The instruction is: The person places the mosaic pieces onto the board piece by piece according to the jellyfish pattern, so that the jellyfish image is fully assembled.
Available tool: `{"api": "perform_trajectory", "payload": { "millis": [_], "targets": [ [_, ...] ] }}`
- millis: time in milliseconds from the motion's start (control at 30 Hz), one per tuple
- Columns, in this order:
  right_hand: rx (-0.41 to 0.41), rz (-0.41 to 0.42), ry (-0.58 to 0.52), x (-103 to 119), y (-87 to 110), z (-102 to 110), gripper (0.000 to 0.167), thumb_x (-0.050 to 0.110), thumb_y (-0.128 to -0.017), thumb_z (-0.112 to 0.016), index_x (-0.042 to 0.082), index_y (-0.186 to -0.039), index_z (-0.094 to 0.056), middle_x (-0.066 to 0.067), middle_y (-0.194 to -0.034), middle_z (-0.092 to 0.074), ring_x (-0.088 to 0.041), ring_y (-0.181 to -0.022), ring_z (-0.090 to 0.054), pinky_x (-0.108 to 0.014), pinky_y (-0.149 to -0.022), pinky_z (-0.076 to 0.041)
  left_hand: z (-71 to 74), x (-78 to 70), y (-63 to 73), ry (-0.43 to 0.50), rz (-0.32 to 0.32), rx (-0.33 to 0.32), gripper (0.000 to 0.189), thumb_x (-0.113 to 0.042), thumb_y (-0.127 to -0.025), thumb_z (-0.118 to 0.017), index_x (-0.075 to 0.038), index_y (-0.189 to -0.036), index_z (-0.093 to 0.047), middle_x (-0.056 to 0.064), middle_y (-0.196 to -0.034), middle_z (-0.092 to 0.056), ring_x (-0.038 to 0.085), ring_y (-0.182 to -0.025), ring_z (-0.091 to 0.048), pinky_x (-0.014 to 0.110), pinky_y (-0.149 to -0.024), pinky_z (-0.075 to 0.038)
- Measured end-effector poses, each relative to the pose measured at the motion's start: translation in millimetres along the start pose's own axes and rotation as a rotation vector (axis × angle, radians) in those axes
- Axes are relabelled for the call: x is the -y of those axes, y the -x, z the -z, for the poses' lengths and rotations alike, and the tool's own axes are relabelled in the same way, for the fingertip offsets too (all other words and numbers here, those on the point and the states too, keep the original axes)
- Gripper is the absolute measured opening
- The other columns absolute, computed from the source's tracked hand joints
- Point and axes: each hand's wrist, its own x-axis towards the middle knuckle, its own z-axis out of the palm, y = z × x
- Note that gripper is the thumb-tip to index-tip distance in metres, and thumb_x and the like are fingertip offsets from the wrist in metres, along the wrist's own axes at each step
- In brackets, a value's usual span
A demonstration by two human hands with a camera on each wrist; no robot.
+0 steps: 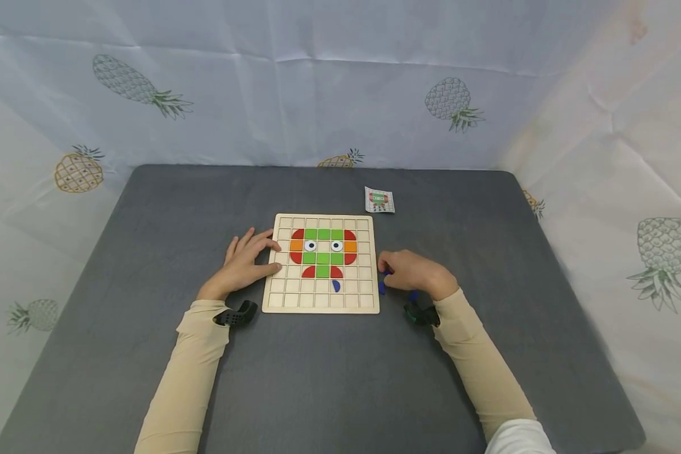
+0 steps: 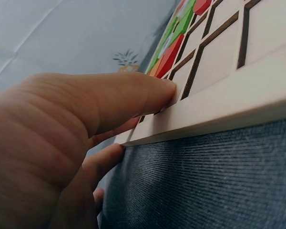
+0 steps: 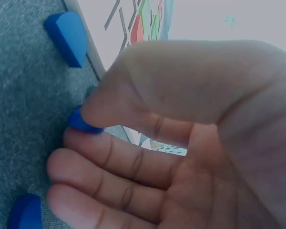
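A wooden grid board (image 1: 284, 302) lies on the table, with red, green and orange pieces and two eye pieces forming a patterned figure. A blue quarter-round piece (image 1: 336, 286) sits below the figure. At the board's left edge, my left hand (image 1: 239, 268) rests with fingers spread; its thumb (image 2: 152, 93) touches the board's top face in the left wrist view. Just right of the board, my right hand (image 1: 414, 272) pinches a blue piece (image 3: 83, 121) between thumb and index finger, low over the table. Another blue piece (image 3: 69, 38) lies beside the board's edge.
One more blue piece (image 3: 26, 212) lies on the grey table near the right hand's fingers. A small printed pattern card (image 1: 379, 200) is behind the board, to the right. A pineapple-print cloth (image 1: 340, 94) hangs beyond the table's far edge.
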Motion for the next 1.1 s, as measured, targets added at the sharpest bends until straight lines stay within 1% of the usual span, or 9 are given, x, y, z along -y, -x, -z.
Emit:
{"api": "perform_trajectory", "payload": {
  "millis": [167,233,333,433,533,633,767,900,1100],
  "targets": [
    [-0.067,0.022,-0.034,-1.6,-0.9,2.1,0.017,0.009,-0.096,-0.059,0.007,-0.113,-0.063,-0.004,-0.084,-0.055,-0.016,-0.070,-0.049,-0.028,-0.063,-0.040,-0.3,-0.2,-0.8,0.001,0.007,0.001,0.031,-0.022,-0.091,-0.072,-0.013,-0.119,-0.060,0.016,-0.168,-0.025,0.041,-0.158,0.003,0.062,-0.123,0.013],
    [-0.108,0.053,-0.068,-2.0,-1.2,3.2,0.019,0.008,-0.097,-0.057,0.006,-0.115,-0.063,-0.004,-0.081,-0.054,-0.016,-0.067,-0.048,-0.028,-0.061,-0.039,-0.3,-0.3,-1.3,-0.001,0.009,0.002,0.032,-0.022,-0.091,-0.072,-0.012,-0.119,-0.060,0.016,-0.168,-0.024,0.041,-0.158,0.003,0.062,-0.124,0.013],
    [-0.150,0.123,-0.122,0.4,-1.3,4.4,0.023,0.009,-0.098,-0.056,0.006,-0.120,-0.063,-0.004,-0.079,-0.052,-0.016,-0.063,-0.046,-0.028,-0.059,-0.038,0.0,-0.2,-1.9,-0.004,0.010,0.002,0.032,-0.022,-0.092,-0.072,-0.012,-0.119,-0.060,0.015,-0.169,-0.024,0.041,-0.158,0.003,0.062,-0.124,0.013],
    [-0.151,0.189,-0.170,7.7,-0.5,4.9,0.025,0.009,-0.098,-0.055,0.006,-0.121,-0.066,-0.003,-0.078,-0.052,-0.016,-0.064,-0.045,-0.028,-0.060,-0.038,0.3,0.4,-2.5,-0.001,0.009,0.003,0.032,-0.023,-0.092,-0.072,-0.013,-0.119,-0.060,0.015,-0.169,-0.024,0.041,-0.159,0.004,0.062,-0.124,0.013],
    [-0.140,0.232,-0.192,15.2,-1.4,2.8,0.024,0.008,-0.097,-0.056,0.007,-0.116,-0.070,-0.003,-0.078,-0.055,-0.015,-0.066,-0.046,-0.028,-0.060,-0.039,1.0,0.6,-2.5,0.005,0.005,0.006,0.032,-0.023,-0.092,-0.072,-0.013,-0.119,-0.060,0.015,-0.169,-0.024,0.041,-0.159,0.004,0.062,-0.124,0.014],
    [-0.148,0.275,-0.182,20.7,-3.8,-1.6,0.020,0.008,-0.098,-0.058,0.006,-0.115,-0.069,-0.003,-0.087,-0.066,-0.013,-0.071,-0.054,-0.025,-0.063,-0.045,1.8,0.0,-2.1,0.009,0.002,0.010,0.032,-0.024,-0.092,-0.072,-0.012,-0.119,-0.060,0.015,-0.169,-0.024,0.041,-0.159,0.004,0.062,-0.123,0.014],
    [-0.167,0.324,-0.193,29.6,-5.7,-8.8,0.017,0.009,-0.099,-0.063,0.005,-0.116,-0.066,-0.006,-0.105,-0.073,-0.013,-0.088,-0.064,-0.025,-0.073,-0.053,1.9,0.0,-2.2,0.004,0.003,0.011,0.032,-0.025,-0.093,-0.072,-0.013,-0.119,-0.060,0.015,-0.169,-0.024,0.041,-0.159,0.004,0.062,-0.123,0.014],
    [-0.173,0.362,-0.221,38.7,-8.1,-17.2,0.015,0.010,-0.098,-0.065,0.005,-0.113,-0.067,-0.004,-0.102,-0.073,-0.012,-0.086,-0.063,-0.024,-0.074,-0.053,1.7,0.0,-2.0,0.007,0.004,0.011,0.032,-0.025,-0.093,-0.071,-0.013,-0.119,-0.059,0.015,-0.169,-0.024,0.040,-0.159,0.004,0.061,-0.123,0.014],
    [-0.168,0.446,-0.155,48.5,-12.4,-29.9,0.007,0.010,-0.097,-0.067,0.010,-0.103,-0.071,0.001,-0.096,-0.069,-0.009,-0.079,-0.054,-0.021,-0.071,-0.048,1.4,-0.5,-1.7,0.009,0.008,0.010,0.032,-0.024,-0.093,-0.071,-0.013,-0.119,-0.059,0.014,-0.169,-0.024,0.040,-0.159,0.004,0.061,-0.124,0.014]
  ]
}}
